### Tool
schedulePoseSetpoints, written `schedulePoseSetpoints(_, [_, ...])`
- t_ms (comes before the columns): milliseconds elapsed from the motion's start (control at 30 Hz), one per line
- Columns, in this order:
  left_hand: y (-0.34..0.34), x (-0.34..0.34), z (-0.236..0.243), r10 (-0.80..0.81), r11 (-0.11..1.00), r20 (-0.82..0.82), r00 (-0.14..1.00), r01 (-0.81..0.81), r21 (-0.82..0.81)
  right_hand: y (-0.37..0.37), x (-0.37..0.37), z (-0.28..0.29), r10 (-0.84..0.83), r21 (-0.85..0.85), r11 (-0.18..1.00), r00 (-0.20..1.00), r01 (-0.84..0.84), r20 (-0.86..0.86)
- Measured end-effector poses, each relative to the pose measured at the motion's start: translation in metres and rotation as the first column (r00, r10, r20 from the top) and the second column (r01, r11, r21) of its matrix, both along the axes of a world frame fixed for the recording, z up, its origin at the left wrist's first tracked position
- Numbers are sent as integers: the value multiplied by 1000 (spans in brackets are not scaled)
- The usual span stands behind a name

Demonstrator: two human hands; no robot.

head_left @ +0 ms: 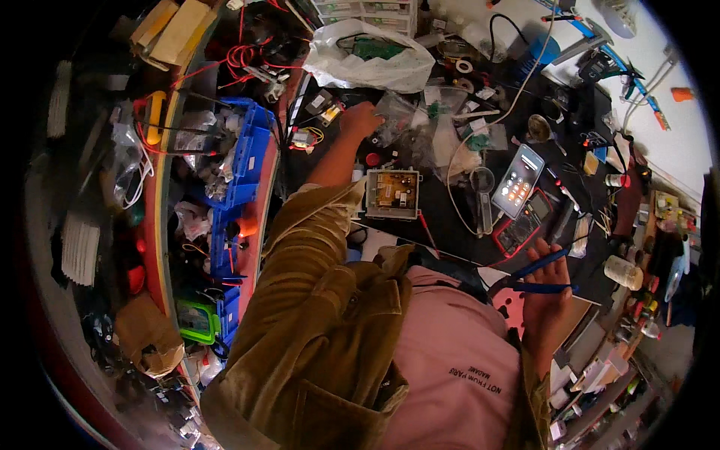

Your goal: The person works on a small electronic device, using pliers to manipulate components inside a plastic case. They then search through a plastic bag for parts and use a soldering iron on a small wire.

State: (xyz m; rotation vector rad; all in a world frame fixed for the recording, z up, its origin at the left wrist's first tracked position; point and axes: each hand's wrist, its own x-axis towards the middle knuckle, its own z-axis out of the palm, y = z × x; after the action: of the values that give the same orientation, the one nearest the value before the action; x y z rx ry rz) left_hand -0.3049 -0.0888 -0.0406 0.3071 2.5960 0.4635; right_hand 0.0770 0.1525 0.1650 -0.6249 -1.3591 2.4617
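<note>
My left hand (361, 120) reaches far out over the bench, beside a clear plastic bag (396, 124). Its fingers are small and blurred, so whether they grip anything does not show. Below that arm sits a circuit board in a pale open housing (393, 195), lying face up. On the right, my right hand (547, 300) holds blue-handled pliers (541, 288), the handles spread across the palm and fingers. The pliers' jaws point left, close to my pink shirt. Just beyond that hand lies a red multimeter (523, 223).
A lit phone (519, 180) rests above the multimeter, next to a magnifying glass (482, 184). A small transformer (305, 138) lies near my left forearm. Blue bins (247, 154) line the left side. A white bag with green boards (367, 56) stands at the back.
</note>
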Motion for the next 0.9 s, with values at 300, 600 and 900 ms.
schedulePoseSetpoints(300, [9, -17, -50, -133, 984, -34, 991, 128, -125, 5, 7, -3, -19, -32, 999, 999, 20, 29])
schedulePoseSetpoints(600, [-42, -34, -31, -131, 920, 117, 984, 77, 383, 8, 11, -7, -50, -56, 997, 998, 52, 31])
schedulePoseSetpoints(900, [-1, -19, -25, -87, 989, 77, 993, 95, -117, 7, 10, 4, -43, -7, 999, 999, 43, 28])
